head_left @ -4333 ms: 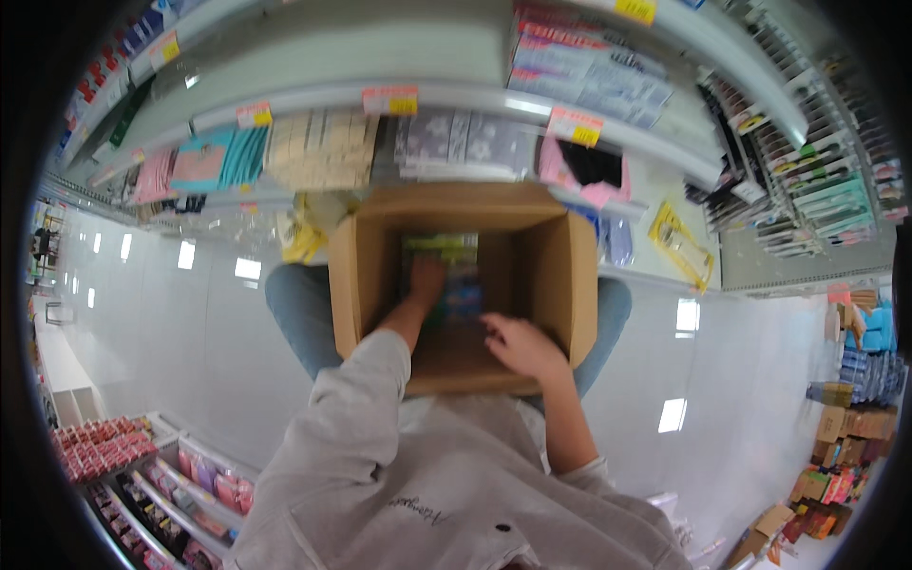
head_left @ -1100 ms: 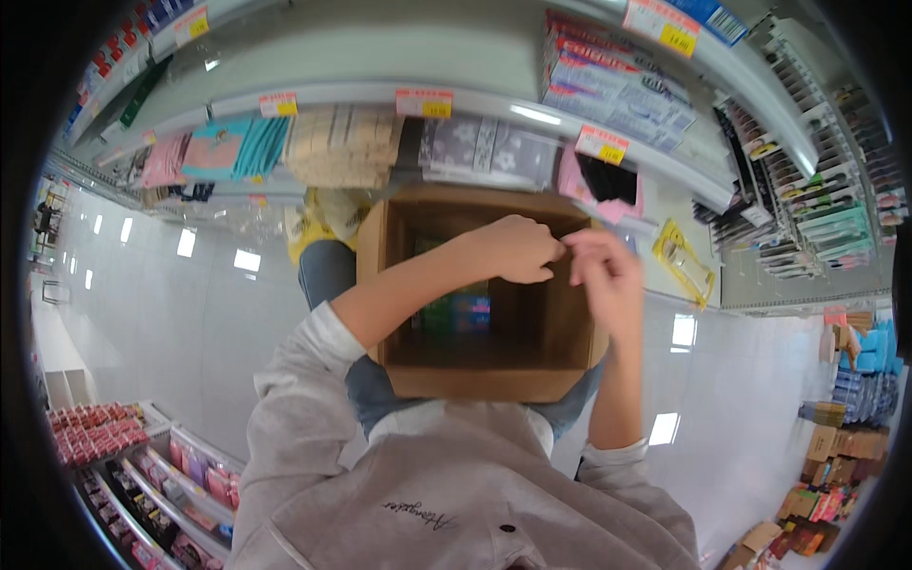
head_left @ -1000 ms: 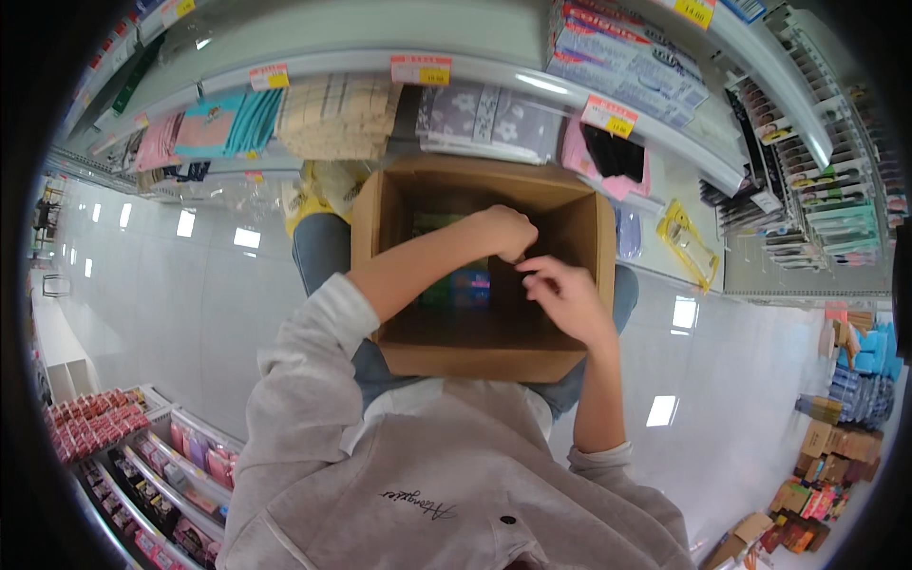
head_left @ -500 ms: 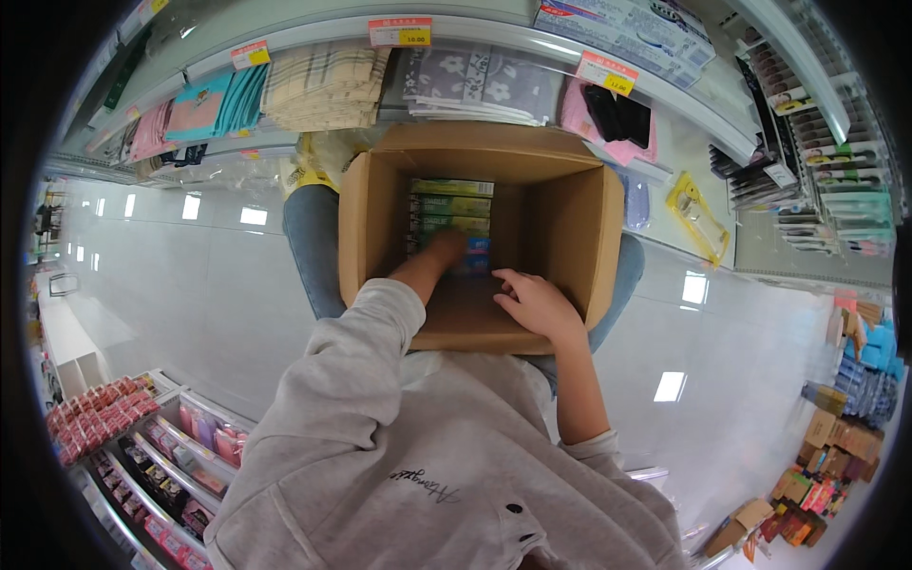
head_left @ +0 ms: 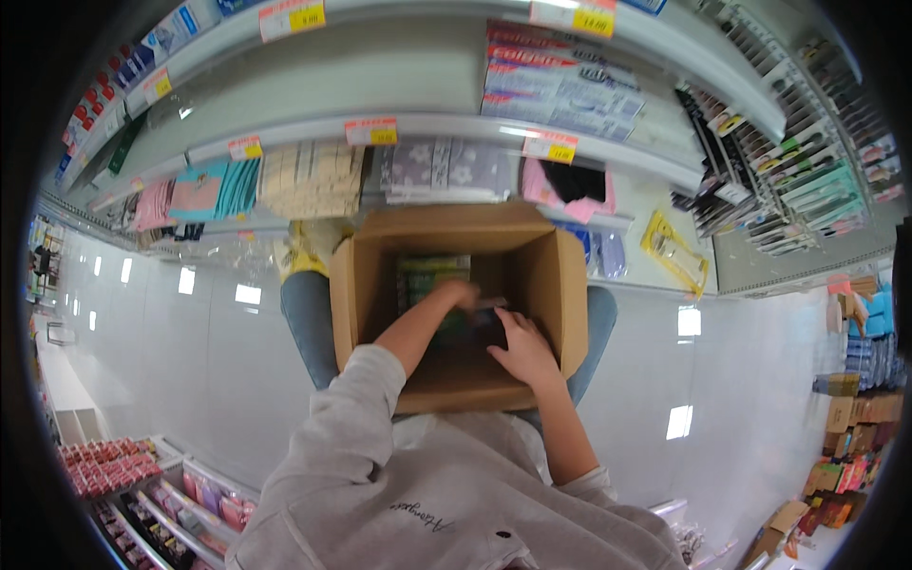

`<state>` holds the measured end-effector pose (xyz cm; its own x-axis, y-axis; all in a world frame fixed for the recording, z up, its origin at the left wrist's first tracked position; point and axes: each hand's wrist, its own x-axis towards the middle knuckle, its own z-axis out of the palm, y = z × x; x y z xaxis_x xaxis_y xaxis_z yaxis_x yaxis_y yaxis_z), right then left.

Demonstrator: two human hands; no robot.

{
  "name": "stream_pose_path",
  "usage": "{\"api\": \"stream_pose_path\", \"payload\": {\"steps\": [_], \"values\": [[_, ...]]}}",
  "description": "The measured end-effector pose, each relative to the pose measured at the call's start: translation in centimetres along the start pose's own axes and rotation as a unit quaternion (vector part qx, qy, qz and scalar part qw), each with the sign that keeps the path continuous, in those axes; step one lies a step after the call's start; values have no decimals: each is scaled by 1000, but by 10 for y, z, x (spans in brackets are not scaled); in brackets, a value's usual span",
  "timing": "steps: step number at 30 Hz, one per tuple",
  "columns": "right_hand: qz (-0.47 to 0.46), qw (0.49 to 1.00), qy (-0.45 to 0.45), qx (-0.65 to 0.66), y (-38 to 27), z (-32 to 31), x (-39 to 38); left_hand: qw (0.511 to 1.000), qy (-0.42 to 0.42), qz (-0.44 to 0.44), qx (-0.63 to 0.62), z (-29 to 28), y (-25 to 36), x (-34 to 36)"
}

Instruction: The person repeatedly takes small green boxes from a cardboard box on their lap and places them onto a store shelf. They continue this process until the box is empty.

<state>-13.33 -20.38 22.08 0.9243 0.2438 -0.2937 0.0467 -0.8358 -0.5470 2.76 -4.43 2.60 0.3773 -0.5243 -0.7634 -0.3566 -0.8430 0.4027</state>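
An open brown cardboard box (head_left: 570,309) stands between my knees, and both my hands reach down into it. Along its left inner side, small green cartons (head_left: 435,264) are stacked, partly covered by my left hand (head_left: 460,296). That hand is smeared by motion, so its grip does not show. At the middle of the box my right hand (head_left: 524,350) has its thumb and fingers spread apart. Its fingertips are beside a dark, blurred shape (head_left: 486,328) between the two hands; whether they touch it I cannot tell.
Ahead, a shelf (head_left: 313,129) carries folded cloths (head_left: 309,180) and long toothpaste cartons (head_left: 560,85). Hanging toothbrush packs (head_left: 807,185) fill the right side. A yellow-edged pack (head_left: 676,255) lies on the bottom shelf. Behind at left is a low display rack (head_left: 180,494); cardboard boxes (head_left: 845,423) line the far right.
The view has tilted up, so more upper shelf shows and the box sits lower. My left hand has moved nearer my right hand. Blue cartons seen below the green ones are now hidden or blurred.
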Motion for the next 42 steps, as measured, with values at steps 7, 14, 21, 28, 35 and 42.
{"api": "stream_pose_path", "payload": {"steps": [7, 14, 21, 28, 35, 42], "values": [[-102, 951, 291, 9, -18, -19, -1, 968, 188, 151, 71, -117, 108, -187], [-220, 863, 454, -17, -52, -76, -1, 943, 222, 247, 7, -184, 134, -336], [-229, 730, 644, -26, -71, -221, 1, 621, 688, 375, -39, -245, 138, -388], [-322, 723, 593, -149, -142, -362, 58, 481, 834, 171, 207, -290, 153, -341], [-327, 773, 480, -257, -160, -425, 133, 520, 811, 157, 215, -292, 148, -356], [-332, 791, 439, -268, -152, -424, 158, 533, 800, 181, 208, -294, 144, -364]]}}
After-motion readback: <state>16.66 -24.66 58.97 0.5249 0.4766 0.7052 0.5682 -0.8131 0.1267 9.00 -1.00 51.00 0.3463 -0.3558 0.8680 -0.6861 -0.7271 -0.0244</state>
